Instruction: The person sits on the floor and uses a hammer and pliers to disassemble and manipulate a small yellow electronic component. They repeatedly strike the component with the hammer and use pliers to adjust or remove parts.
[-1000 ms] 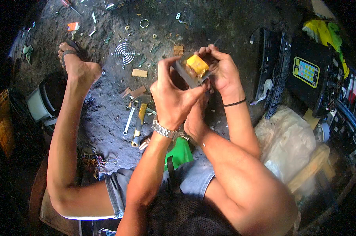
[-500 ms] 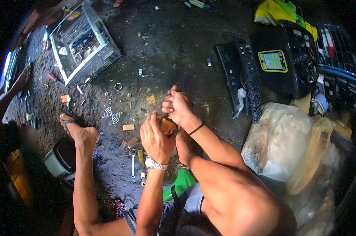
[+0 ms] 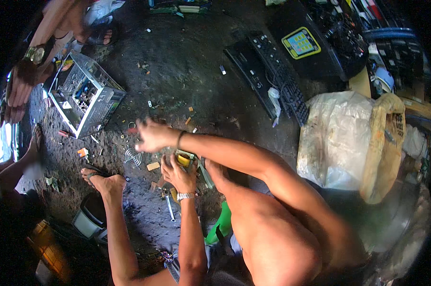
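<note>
Dark floor [image 3: 177, 81]; half-curled left hand [image 3: 181, 178] holds yellow component [image 3: 183, 160]

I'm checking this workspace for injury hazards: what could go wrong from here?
The bare right hand is low over the scrap-strewn floor, near the metal fan guard, so it might get scratched. The left hand holds the yellow transformer-like part alone; a loose grip could drop it. The sandalled left foot has exposed toes, which sharp debris might cut.
</note>
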`<state>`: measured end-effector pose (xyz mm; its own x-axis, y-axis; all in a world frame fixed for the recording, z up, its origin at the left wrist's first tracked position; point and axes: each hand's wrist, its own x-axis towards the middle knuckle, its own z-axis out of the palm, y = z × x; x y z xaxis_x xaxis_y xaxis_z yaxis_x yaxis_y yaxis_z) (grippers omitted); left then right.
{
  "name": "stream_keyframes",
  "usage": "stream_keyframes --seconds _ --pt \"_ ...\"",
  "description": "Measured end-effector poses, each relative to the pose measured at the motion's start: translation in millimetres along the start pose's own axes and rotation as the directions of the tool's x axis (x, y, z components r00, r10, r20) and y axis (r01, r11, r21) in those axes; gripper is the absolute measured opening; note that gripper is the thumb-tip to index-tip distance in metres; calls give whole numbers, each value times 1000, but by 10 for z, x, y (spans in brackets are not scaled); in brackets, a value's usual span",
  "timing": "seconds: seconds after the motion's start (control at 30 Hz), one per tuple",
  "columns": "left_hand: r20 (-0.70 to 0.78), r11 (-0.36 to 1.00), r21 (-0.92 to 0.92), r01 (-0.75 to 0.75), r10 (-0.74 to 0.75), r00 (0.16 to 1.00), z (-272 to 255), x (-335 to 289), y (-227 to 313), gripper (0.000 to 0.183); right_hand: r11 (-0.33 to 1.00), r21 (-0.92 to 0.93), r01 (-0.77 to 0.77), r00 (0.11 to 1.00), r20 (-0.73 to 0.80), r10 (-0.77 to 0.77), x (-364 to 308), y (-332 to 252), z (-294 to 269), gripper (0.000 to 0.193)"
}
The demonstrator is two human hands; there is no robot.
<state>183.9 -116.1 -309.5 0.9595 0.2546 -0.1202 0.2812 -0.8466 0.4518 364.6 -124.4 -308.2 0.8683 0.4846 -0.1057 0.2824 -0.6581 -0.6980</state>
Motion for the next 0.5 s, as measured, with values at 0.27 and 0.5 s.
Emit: stream_keyframes --seconds 0.27,0.5 --pt "-443 887 -451 -101 -125 888 -1634 -36 -417 44 656 -672 343 934 318 -163 -602 -217 -1090 35" --pt "67 119 -814 -569 992 111 -3455 -206 2501 46 560 -740 373 926 340 -167 -254 -741 -1560 30"
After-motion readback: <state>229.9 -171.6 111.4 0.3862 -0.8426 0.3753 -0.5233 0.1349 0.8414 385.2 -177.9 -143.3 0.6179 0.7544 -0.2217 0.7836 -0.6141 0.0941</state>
